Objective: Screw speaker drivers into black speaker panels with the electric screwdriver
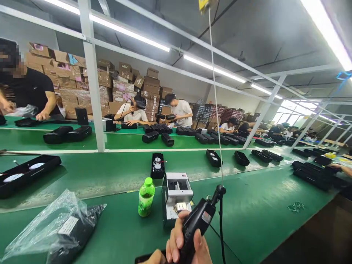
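Observation:
My right hand (189, 245) is closed around a black electric screwdriver (196, 220), held tilted low in the middle of the view. A thin cord (216, 95) runs from the tool up to a yellow hanger (205, 4) overhead, and a black cable (220, 227) drops from its top end. Only a sliver of my left hand (154, 257) shows at the bottom edge, beside a dark object (143, 259); its fingers are hidden. Just beyond the tool stand a grey open box-like unit (176, 196) and a green bottle (146, 198).
A clear plastic bag with black parts (55, 229) lies at the near left on the green table (261, 212). Black speaker shells (158, 165) and a long black tray (24, 174) ride the belt. Several other people work across the line, behind white frame posts (93, 91).

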`<state>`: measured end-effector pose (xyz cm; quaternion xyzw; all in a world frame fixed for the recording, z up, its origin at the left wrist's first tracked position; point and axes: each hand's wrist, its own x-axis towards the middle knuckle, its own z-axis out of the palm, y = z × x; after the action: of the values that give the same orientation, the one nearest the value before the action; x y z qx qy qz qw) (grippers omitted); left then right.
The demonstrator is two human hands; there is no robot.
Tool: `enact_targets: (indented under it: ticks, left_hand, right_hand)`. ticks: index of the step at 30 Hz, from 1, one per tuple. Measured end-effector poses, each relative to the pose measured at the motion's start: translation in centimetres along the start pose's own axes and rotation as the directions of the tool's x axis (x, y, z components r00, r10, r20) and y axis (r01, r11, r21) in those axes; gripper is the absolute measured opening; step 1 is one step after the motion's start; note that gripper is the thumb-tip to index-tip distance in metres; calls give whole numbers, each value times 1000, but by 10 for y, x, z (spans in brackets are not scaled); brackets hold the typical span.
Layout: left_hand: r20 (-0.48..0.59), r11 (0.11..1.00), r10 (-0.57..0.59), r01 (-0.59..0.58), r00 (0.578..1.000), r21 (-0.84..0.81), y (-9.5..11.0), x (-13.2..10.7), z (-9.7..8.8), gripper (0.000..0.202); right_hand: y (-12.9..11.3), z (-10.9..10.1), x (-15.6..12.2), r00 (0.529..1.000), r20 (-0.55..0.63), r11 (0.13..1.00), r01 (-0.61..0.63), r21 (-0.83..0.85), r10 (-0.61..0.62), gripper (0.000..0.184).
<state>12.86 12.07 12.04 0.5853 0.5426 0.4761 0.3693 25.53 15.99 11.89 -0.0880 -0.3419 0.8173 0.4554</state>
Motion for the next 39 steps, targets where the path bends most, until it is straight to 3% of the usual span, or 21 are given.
enact_targets:
  ticks: [4, 8, 11, 13, 14, 19, 24, 29, 32, 35, 39]
  left_hand:
    - [18, 985, -171, 171, 985, -10, -4, -43, -3, 14]
    - [180, 934, -341, 354, 923, -49, 7, -65, -9, 30]
    - [392, 847, -366, 477, 844, -234, 17, -63, -14, 45]
    - [472, 815, -363, 519, 804, -257, 22, -59, -14, 45]
    - [465, 825, -363, 510, 808, -243, 25, -57, -13, 40]
    - [277, 920, -320, 367, 906, -135, 32, -54, -5, 12]
    - [223, 939, -325, 341, 919, -36, 28, -52, -4, 4]
    - [192, 942, -325, 335, 926, -22, 22, -54, -9, 7]
    - [181, 934, -333, 350, 925, -71, 15, -55, -9, 10]
    - [180, 938, -313, 333, 932, -93, 6, -50, -8, 25]
    - [102, 964, -254, 260, 962, -51, 2, -28, -12, 37]
  right_hand:
    - [-3, 23, -3, 987, 82, 988, 134, 78, -140, 39]
    - [-11, 32, 2, 979, 148, 988, 127, 90, -139, 44]
    - [-15, 31, 4, 965, 209, 985, 139, 101, -157, 46]
    - [-18, 29, 5, 954, 245, 983, 152, 105, -174, 45]
    - [-19, 28, 6, 947, 265, 982, 159, 102, -181, 44]
    - [-24, 29, 10, 925, 329, 982, 169, 84, -188, 37]
    - [-22, 37, 8, 968, 178, 983, 182, -6, -178, 31]
    - [-14, 42, 4, 988, -18, 982, 152, -112, -155, 33]
    - [-7, 42, 6, 987, -36, 983, 150, -103, -154, 31]
    - [-1, 39, 7, 988, -35, 987, 144, -76, -147, 27]
    - [5, 19, 13, 1000, 16, 1000, -17, -2, 18, 31]
